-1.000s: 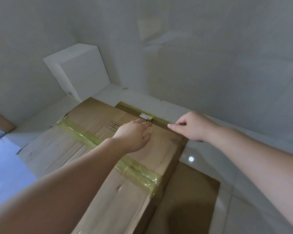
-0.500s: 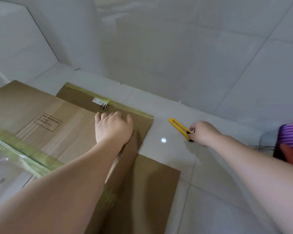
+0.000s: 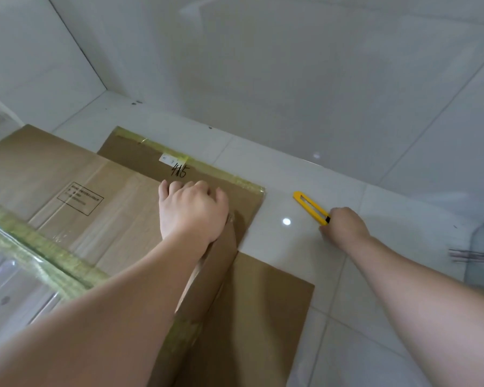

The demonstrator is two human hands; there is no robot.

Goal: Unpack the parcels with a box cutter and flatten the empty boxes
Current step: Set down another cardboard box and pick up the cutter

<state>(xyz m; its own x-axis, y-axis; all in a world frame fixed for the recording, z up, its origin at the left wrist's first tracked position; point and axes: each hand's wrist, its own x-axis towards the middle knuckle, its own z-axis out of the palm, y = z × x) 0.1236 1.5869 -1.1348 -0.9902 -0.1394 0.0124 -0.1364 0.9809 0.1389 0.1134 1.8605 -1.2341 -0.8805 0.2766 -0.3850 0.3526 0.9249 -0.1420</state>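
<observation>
A large brown cardboard box sealed with yellowish tape fills the left of the view. My left hand lies palm down on its top at the right edge, fingers together. Under the box lie flat pieces of cardboard, the far piece marked "415". To the right, on the white tiled floor, lies a yellow box cutter. My right hand is closed around the cutter's near end, with its far end resting on the floor.
White tiled walls stand close behind the box, meeting in a corner at the upper left. A dark blurred object shows at the right edge. Bare floor tiles stretch to the lower right.
My right hand left the box's far edge, reached right to the yellow cutter and closed on its end. My left hand settled flat on the box top. The view turned right.
</observation>
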